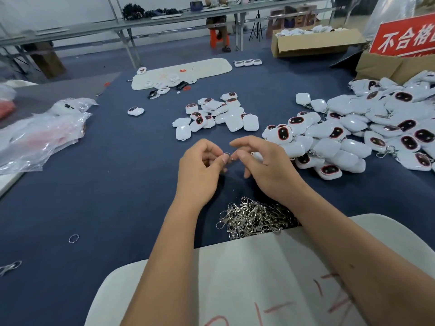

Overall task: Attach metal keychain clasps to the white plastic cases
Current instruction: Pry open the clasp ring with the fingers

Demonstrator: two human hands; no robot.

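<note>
My left hand point(200, 170) pinches a small metal keychain clasp point(226, 154) between thumb and fingers, above the dark blue table. My right hand point(263, 165) is close beside it, thumb tip almost touching the clasp, and a white plastic case point(257, 156) shows partly behind its fingers. A pile of loose metal clasps point(254, 217) lies just below my wrists. A small heap of white cases point(216, 116) sits ahead. A large heap of cases point(367, 130), some with clasps on them, fills the right side.
A white board with red marks point(259, 285) lies at the near edge. A loose ring point(73, 238) and a clasp point(10, 268) lie at the left. Clear plastic bags point(40, 135) are far left. Cardboard boxes point(315, 44) and a red sign point(404, 36) stand at the back right.
</note>
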